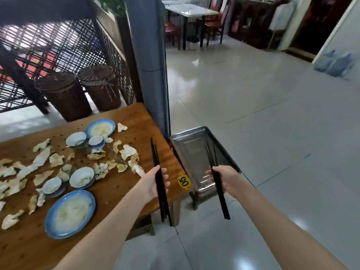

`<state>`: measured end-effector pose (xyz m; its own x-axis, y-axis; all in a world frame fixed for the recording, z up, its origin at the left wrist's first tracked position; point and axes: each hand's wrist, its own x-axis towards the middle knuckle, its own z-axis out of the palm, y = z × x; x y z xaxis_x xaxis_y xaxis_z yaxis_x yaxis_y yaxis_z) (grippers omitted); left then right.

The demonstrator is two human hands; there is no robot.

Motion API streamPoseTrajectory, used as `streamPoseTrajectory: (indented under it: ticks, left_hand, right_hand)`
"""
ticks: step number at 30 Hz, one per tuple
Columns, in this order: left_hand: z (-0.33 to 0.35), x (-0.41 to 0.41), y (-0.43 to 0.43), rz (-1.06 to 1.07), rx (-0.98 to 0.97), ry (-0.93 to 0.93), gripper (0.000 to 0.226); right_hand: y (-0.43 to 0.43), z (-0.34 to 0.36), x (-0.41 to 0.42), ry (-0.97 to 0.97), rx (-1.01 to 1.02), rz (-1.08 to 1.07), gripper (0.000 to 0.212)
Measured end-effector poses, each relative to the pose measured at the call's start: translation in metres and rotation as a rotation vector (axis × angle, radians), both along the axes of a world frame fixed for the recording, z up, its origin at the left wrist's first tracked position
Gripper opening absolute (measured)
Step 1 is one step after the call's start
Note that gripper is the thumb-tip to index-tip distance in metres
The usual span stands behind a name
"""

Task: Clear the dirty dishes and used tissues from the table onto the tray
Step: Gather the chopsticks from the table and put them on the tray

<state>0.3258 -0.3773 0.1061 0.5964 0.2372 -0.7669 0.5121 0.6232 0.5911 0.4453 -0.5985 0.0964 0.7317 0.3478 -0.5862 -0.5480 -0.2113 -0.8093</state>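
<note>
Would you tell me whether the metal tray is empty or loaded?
Empty: the tray shows only bare metal; the right hand holds chopsticks over it.

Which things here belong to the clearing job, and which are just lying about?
Job: tray, plates, bowls, tissues, chopsticks in left hand and right hand, table.
Lying about: baskets, number sticker, far table, bin, chairs.

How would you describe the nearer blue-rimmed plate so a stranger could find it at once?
Look at the brown wooden table littered with crumpled white tissues. At its near end, beside the left forearm, lies a round blue-rimmed plate with pale food residue. The other blue-rimmed plate sits at the far end.
</note>
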Motion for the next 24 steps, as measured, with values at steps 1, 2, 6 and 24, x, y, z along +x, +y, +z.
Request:
streamPoseTrajectory:
  ticks: [1,2,6,24]
  left_hand:
    - [0.0,0.008,-0.01,-0.012,0.001,0.004,0.031]
    - [0.0,0.017,-0.018,-0.019,0.0,0.008,0.031]
    - [-0.005,0.052,-0.038,-0.027,0.01,0.036,0.031]
    - [-0.071,0.238,-0.026,-0.019,-0.073,0.092,0.027]
  right_hand:
    - [-0.011,-0.003,0.007,0.003,0.008,-0.002,0.021]
    - [-0.021,-0.006,0.014,0.008,0.023,-0.006,0.02]
    - [-0.048,-0.016,0.042,0.015,-0.001,-0.026,0.02]
    - [-0.053,-0.056,0.226,0.116,-0.186,-0.095,0.009]
